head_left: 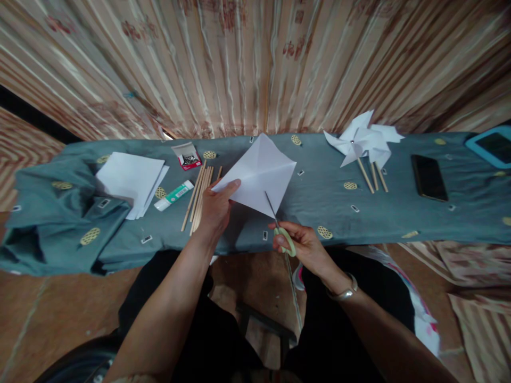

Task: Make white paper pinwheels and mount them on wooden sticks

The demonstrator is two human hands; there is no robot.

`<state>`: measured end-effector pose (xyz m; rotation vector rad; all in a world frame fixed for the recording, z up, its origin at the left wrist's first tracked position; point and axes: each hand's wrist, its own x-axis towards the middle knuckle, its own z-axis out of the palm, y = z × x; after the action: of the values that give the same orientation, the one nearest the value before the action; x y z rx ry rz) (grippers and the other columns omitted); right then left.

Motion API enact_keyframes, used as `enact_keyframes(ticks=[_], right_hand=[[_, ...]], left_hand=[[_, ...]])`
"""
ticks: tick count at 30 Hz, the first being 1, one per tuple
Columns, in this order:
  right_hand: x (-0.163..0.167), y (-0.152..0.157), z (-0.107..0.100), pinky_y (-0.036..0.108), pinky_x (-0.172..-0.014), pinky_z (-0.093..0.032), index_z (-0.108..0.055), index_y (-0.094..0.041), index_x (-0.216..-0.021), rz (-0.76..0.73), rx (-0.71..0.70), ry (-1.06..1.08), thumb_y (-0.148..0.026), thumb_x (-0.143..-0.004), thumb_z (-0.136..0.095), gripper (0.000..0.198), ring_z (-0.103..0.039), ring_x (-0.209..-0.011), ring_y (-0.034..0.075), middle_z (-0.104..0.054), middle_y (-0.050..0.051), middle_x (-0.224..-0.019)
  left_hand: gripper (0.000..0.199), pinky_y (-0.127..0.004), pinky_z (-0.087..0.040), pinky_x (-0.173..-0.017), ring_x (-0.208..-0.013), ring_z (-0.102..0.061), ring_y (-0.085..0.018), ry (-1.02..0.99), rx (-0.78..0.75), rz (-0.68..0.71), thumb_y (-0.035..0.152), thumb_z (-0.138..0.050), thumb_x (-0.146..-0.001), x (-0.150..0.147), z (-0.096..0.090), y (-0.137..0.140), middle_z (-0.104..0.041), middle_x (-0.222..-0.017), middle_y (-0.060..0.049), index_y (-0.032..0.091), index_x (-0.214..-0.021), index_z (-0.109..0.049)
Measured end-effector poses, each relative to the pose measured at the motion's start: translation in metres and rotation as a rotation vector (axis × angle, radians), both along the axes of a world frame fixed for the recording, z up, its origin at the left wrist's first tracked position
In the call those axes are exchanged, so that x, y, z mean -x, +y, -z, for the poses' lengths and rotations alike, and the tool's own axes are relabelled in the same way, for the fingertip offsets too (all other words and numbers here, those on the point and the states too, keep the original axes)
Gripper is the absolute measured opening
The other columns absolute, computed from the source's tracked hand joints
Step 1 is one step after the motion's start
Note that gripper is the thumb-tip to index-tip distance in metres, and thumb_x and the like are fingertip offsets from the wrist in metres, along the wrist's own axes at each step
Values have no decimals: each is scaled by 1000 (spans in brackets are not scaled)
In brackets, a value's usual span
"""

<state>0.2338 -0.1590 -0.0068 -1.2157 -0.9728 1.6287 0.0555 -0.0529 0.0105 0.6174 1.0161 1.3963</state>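
Note:
A square white sheet of paper (259,170) with crease lines is held by its left corner in my left hand (219,205), thumb on top. My right hand (299,244) grips scissors (286,240) with pale green handles. Their blades lie at the paper's near corner, pointing in toward its middle; one blade shows over the sheet. Just left of my left hand lie several thin wooden sticks (198,197), partly hidden behind it. Beside them are a green and white glue stick (174,195) and an open red and white box (187,156) of small metal pins.
A stack of white paper (130,178) rests at the left of the cloth-covered table (319,197). Several paper pinwheels (361,139) on sticks lie at the right, near a black phone (429,177) and a blue-framed device (491,146). A striped curtain (255,64) hangs behind.

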Motion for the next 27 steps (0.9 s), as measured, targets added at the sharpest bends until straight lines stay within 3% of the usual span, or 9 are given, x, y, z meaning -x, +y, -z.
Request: enact_keyframes(ticks=[12, 19, 27], right_hand=[[4, 0, -2, 22, -51, -51, -62, -21, -101, 45, 22, 17, -58, -62, -84, 58, -62, -53, 9, -68, -4, -65], [4, 2, -2, 23, -52, -51, -59, -22, -109, 58, 22, 16, -59, -61, -84, 65, -64, -53, 10, -68, -5, -63], [3, 2, 1, 22, -52, -51, -58, -22, -113, 60, 44, 19, -55, -61, -86, 68, -64, -52, 10, -66, -7, -61]], left_hand=[[28, -29, -55, -66, -71, -70, -20, 37, 1, 21, 24, -87, -54, -1, 3, -1, -74, -74, -4, 17, -77, -74], [32, -31, -55, -72, -71, -70, -19, 10, 4, 65, 25, -89, -52, -3, 1, -6, -75, -76, -6, 13, -78, -74], [30, -27, -53, -64, -63, -66, -16, 0, 15, 38, 24, -89, -50, -4, 2, -4, -73, -71, -3, 14, -74, -74]])
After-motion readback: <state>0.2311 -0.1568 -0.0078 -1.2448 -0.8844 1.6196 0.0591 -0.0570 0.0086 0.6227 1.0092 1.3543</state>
